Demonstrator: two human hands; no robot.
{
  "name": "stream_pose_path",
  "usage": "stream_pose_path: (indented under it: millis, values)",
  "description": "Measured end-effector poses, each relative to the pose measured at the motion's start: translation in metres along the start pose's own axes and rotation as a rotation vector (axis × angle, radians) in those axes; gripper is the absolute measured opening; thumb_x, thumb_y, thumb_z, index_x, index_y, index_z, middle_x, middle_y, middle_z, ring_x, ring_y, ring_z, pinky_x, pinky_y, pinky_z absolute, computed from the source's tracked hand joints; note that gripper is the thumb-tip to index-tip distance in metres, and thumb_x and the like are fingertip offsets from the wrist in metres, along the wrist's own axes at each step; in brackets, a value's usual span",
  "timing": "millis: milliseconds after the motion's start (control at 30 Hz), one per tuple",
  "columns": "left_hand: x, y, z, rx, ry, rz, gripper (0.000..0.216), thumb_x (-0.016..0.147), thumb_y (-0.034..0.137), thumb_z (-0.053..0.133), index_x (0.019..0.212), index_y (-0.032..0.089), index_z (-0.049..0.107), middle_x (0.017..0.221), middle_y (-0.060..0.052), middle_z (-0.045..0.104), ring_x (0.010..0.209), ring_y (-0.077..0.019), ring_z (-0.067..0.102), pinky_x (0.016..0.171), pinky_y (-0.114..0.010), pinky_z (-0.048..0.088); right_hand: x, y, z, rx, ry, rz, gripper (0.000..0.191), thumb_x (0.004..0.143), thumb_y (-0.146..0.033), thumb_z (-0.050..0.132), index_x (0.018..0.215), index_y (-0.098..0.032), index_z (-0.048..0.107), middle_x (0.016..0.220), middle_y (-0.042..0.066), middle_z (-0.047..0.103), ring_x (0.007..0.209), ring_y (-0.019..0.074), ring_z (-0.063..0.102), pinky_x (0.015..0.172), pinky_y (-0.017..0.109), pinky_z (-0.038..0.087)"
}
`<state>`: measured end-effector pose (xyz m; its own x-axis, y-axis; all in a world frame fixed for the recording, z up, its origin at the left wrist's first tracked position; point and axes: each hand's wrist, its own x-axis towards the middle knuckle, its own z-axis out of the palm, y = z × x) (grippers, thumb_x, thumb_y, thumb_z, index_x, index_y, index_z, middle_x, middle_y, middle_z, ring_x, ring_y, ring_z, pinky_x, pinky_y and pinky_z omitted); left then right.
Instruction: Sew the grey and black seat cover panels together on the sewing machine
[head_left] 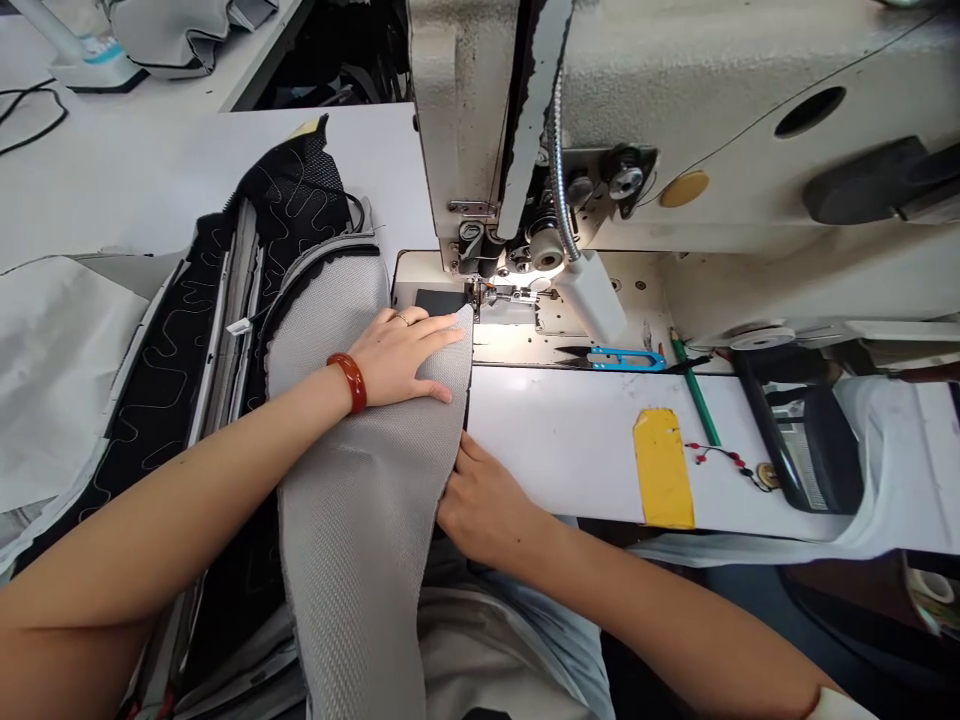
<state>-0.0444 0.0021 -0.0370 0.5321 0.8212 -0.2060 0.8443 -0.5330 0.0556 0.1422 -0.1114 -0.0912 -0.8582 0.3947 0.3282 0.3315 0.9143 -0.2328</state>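
Note:
A grey woven fabric panel (360, 500) runs from the sewing machine's presser foot (477, 295) down over the table's front edge. My left hand (405, 360) lies flat on it with the fingers apart, fingertips just short of the foot. My right hand (484, 495) grips the panel's right edge lower down; its fingertips are partly hidden beneath the fabric. Left of the panel lies a black fabric piece (161, 365) with wavy light stitching and grey seams.
Blue thread snips (626, 359) lie right of the needle plate. Near them are a green pen (697, 395), a yellow patch (665, 470) and a beaded string (724, 455). The machine head (720, 120) overhangs the back right. White fabric (64, 370) lies at far left.

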Motion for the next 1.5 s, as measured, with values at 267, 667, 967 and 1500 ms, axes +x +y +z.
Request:
stream_pose_path:
  millis: [267, 667, 967, 1500]
  values:
    - [0.012, -0.002, -0.002, 0.006, 0.014, 0.007, 0.075, 0.081, 0.066, 0.059, 0.145, 0.031, 0.046, 0.156, -0.002, 0.039, 0.132, -0.0319, 0.039, 0.105, -0.045, 0.032, 0.001, 0.011, -0.006, 0.013, -0.013, 0.017, 0.016, 0.083, -0.012, 0.058, 0.078, -0.018, 0.073, 0.079, 0.008, 0.068, 0.091, 0.0273, 0.056, 0.103, 0.051, 0.035]
    - [0.018, 0.0, 0.004, 0.054, 0.133, 0.139, 0.061, 0.084, 0.051, 0.066, 0.133, 0.017, 0.058, 0.137, -0.012, 0.057, 0.136, -0.0325, 0.041, 0.118, -0.051, 0.022, -0.004, -0.007, -0.005, -0.011, 0.167, -0.094, 0.019, 0.078, -0.009, 0.059, 0.063, -0.019, 0.066, 0.059, 0.004, 0.06, 0.066, 0.0208, 0.053, 0.085, 0.049, 0.045]
    - [0.0, 0.01, 0.012, -0.046, 0.102, 0.11, 0.063, 0.082, 0.061, 0.063, 0.129, 0.018, 0.059, 0.146, -0.011, 0.051, 0.141, -0.0284, 0.039, 0.118, -0.044, 0.03, -0.01, -0.023, -0.001, -0.044, 0.292, -0.121, 0.023, 0.072, -0.006, 0.057, 0.053, -0.018, 0.054, 0.053, 0.003, 0.054, 0.053, 0.0166, 0.049, 0.064, 0.036, 0.044]
    - [0.063, -0.024, 0.014, -0.182, 0.177, -0.064, 0.058, 0.078, 0.052, 0.07, 0.121, 0.015, 0.059, 0.139, -0.012, 0.055, 0.137, -0.031, 0.042, 0.115, -0.047, 0.034, 0.018, 0.051, -0.007, 0.006, -0.006, -0.097, 0.022, 0.077, -0.008, 0.06, 0.062, -0.02, 0.07, 0.054, 0.004, 0.064, 0.062, 0.0197, 0.055, 0.08, 0.039, 0.043]
